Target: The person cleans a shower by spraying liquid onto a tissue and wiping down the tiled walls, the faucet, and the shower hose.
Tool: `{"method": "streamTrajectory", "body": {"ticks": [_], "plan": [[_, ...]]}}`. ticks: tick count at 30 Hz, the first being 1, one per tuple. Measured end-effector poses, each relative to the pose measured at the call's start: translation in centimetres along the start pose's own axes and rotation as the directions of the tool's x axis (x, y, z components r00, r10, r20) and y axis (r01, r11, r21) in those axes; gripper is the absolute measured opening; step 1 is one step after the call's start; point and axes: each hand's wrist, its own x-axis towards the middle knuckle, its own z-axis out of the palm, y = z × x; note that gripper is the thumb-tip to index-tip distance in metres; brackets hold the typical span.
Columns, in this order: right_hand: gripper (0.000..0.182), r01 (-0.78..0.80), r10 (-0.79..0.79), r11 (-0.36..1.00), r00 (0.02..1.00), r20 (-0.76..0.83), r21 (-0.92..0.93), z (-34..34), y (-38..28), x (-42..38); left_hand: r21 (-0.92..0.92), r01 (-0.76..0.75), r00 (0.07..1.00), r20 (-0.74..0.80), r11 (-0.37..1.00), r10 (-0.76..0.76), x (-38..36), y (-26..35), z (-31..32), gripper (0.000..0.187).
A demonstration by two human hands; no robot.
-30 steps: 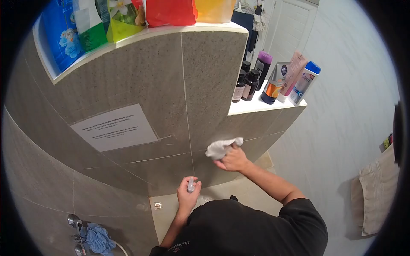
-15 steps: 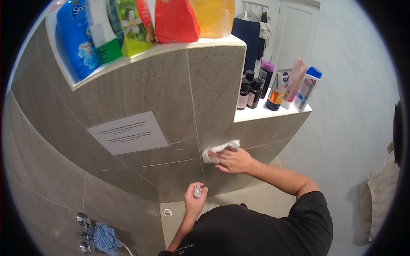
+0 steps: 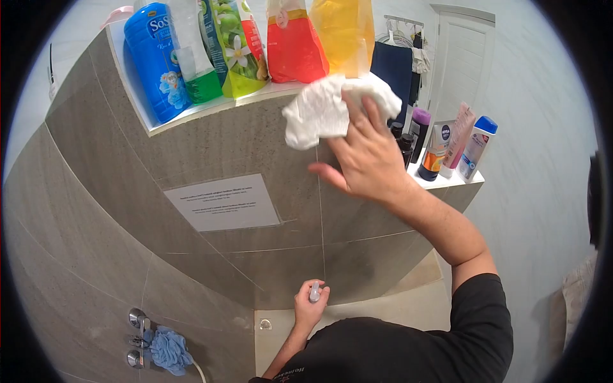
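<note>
Cloth point(image 3: 335, 108) white, crumpled, pressed on grey tile wall point(image 3: 211, 147) at 12 o'clock, just under ledge edge; long axis about 9-to-3. Right hand point(image 3: 367, 156) fingers spread flat over cloth. Left hand point(image 3: 311, 305) at 6 o'clock, fingers closed around small spray bottle point(image 3: 315, 292), nozzle upward. Paper notice point(image 3: 223, 202) on wall at 9 o'clock. Bare tile free below cloth. Refill pouches point(image 3: 290, 45) on upper ledge; tubes point(image 3: 456, 143) on lower shelf at 2 o'clock. Door point(image 3: 463, 57) far behind.
</note>
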Motion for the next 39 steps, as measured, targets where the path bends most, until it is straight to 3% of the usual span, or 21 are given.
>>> {"method": "streamTrajectory", "body": {"ticks": [2, 4, 8, 14, 19, 21, 24, 26, 29, 35, 39], "plan": [[0.056, 0.032, -0.046, 0.994, 0.989, 0.14, 0.101, 1.3, -1.4, -3.0, 0.021, 0.006, 1.0, -0.026, 1.0, -0.005, -0.3, -0.1, -0.1, 0.015], [0.057, 0.11, -0.137, 0.981, 0.975, 0.174, 0.159, 3.5, -4.2, -7.6, -0.007, 0.013, 0.999, -0.043, 1.0, -0.013, -0.7, -0.6, -0.5, 0.016], [0.067, 0.122, -0.252, 0.949, 0.847, 0.467, 0.291, 6.5, -9.0, -17.7, -0.015, 0.055, 0.995, -0.086, 0.998, -0.056, -1.3, -1.6, -1.7, 0.017], [0.055, 0.106, -0.274, 0.919, 0.865, 0.421, 0.38, 9.1, -10.0, -23.6, -0.031, 0.028, 0.995, -0.094, 0.999, -0.031, -1.1, -1.0, -2.6, 0.017], [0.049, 0.016, -0.162, 0.945, 0.892, 0.423, 0.327, 6.2, -7.1, -17.3, -0.011, 0.019, 0.997, -0.075, 1.0, -0.02, -0.7, -0.2, -2.4, 0.016], [0.047, 0.008, -0.071, 0.971, 0.965, 0.253, 0.24, 4.1, -5.4, -12.1, -0.015, 0.031, 0.998, -0.062, 0.999, -0.031, -0.8, -0.6, -2.2, 0.016], [0.047, -0.003, -0.02, 0.983, 0.992, 0.126, 0.183, 1.9, -2.2, -5.6, -0.011, 0.039, 0.998, -0.042, 0.999, -0.04, -1.1, -0.7, -1.9, 0.016], [0.05, -0.004, 0.003, 1.0, 1.0, 0.022, 0.031, 0.5, -0.7, -2.2, -0.001, 0.036, 0.999, -0.026, 0.999, -0.036, -1.3, -0.4, -1.6, 0.016], [0.053, -0.037, 0.036, 0.999, 0.998, -0.044, -0.018, 0.4, -0.5, -0.8, 0.003, 0.036, 0.999, -0.011, 0.999, -0.035, -1.7, -0.7, -1.7, 0.017], [0.053, -0.075, 0.071, 0.991, 0.997, 0.037, 0.107, 3.9, -3.7, -6.1, -0.032, 0.069, 0.997, -0.041, 0.997, -0.07, -2.2, -1.0, -1.9, 0.018], [0.049, 0.033, -0.052, 0.99, 0.988, 0.147, 0.134, 7.0, -7.1, -13.0, -0.006, 0.083, 0.995, -0.05, 0.997, -0.083, -2.0, -0.7, -1.9, 0.017]]}}
